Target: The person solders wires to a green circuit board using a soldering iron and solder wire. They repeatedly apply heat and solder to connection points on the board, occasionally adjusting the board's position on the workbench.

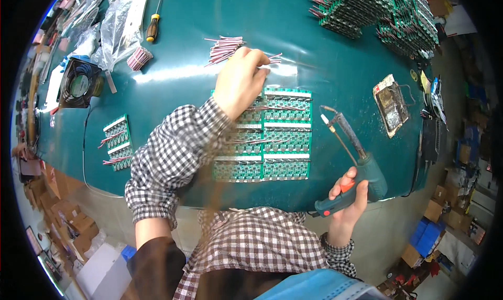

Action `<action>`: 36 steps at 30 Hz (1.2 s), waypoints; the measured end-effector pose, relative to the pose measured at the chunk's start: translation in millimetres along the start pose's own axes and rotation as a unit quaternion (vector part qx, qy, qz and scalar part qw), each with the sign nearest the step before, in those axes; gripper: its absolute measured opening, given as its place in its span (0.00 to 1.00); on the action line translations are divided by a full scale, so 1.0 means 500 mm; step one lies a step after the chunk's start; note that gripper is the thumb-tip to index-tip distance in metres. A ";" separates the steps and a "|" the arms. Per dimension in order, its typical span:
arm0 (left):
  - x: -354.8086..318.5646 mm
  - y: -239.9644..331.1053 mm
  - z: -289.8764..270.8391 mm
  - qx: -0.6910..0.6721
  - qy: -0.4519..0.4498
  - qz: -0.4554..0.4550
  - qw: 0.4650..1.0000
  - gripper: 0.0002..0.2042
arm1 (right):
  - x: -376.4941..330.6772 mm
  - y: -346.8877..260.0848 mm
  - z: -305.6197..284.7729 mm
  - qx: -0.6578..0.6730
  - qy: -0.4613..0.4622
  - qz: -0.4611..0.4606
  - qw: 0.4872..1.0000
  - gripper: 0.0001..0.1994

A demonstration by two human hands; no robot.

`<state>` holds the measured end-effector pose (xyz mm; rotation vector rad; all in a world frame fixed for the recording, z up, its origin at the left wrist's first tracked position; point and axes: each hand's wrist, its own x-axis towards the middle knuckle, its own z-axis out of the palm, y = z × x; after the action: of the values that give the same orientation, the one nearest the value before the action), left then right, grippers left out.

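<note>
My left hand [240,80] reaches across the teal table [183,85] and pinches a thin pink-sleeved wire part beside a loose pile of the same parts [224,48]. Just below it lies a panel of green circuit boards [283,137], with several such parts lying across its rows. My right hand [347,203] grips a teal soldering gun [356,164] with an orange trigger near the table's front edge. Its tip points up toward the panel's right side and stays clear of the boards.
A small green board panel [118,142] lies at the left. A fan [78,83], plastic bags [123,22], a screwdriver [153,26] and a pink bundle [139,58] sit at the back left. Stacked boards [377,9] fill the back right. A dirty sponge tray [390,105] lies right.
</note>
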<state>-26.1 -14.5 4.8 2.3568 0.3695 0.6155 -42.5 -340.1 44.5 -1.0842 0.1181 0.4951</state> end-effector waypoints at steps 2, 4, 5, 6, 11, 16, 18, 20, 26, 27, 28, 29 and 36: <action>0.026 -0.009 0.019 0.035 0.005 0.004 0.999 0.07 | -0.006 -0.003 -0.005 -0.016 0.000 -0.005 1.000 0.21; 0.053 -0.022 0.033 0.066 0.006 0.010 0.998 0.08 | 0.001 -0.003 -0.009 -0.024 0.015 -0.005 1.000 0.21; 0.065 -0.029 0.038 0.070 -0.021 -0.006 0.997 0.08 | 0.005 -0.004 -0.011 -0.029 0.022 -0.005 0.999 0.21; 0.077 -0.037 0.043 0.075 -0.048 -0.023 0.996 0.08 | 0.005 -0.005 -0.014 -0.025 0.020 -0.005 0.999 0.21; 0.104 -0.052 0.048 0.093 -0.124 -0.055 0.986 0.11 | 0.007 -0.008 -0.031 -0.015 0.026 -0.010 0.999 0.22; 0.084 -0.052 0.029 0.018 -0.063 -0.022 0.998 0.08 | 0.005 -0.008 -0.040 -0.020 0.031 -0.014 0.999 0.21; 0.079 -0.027 0.024 0.021 0.002 0.036 0.999 0.08 | 0.001 -0.012 -0.043 -0.024 0.035 -0.017 0.999 0.21; 0.069 0.014 0.001 0.003 0.035 0.053 0.998 0.07 | 0.001 -0.020 -0.039 -0.025 0.033 -0.016 0.999 0.21; -0.059 0.128 -0.053 -0.127 -0.139 0.008 0.982 0.04 | -0.003 -0.034 -0.048 0.050 0.033 0.081 0.995 0.21; -0.081 0.135 -0.052 -0.106 -0.162 0.016 0.981 0.04 | -0.004 -0.035 -0.051 0.054 0.030 0.094 0.994 0.21; -0.097 0.142 -0.049 -0.098 -0.172 0.031 0.980 0.04 | -0.001 -0.038 -0.052 0.076 0.019 0.099 0.992 0.21; -0.113 0.146 -0.049 -0.084 -0.181 0.046 0.979 0.05 | -0.003 -0.037 -0.052 0.073 0.015 0.096 0.993 0.21; -0.197 0.140 -0.027 -0.003 -0.229 0.120 0.966 0.11 | -0.030 -0.028 -0.068 0.046 0.021 0.083 0.995 0.21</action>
<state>-109.9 -99.5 27.8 2.4643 -0.1258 0.1605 -44.8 -379.7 44.7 -0.9993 0.2677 0.6097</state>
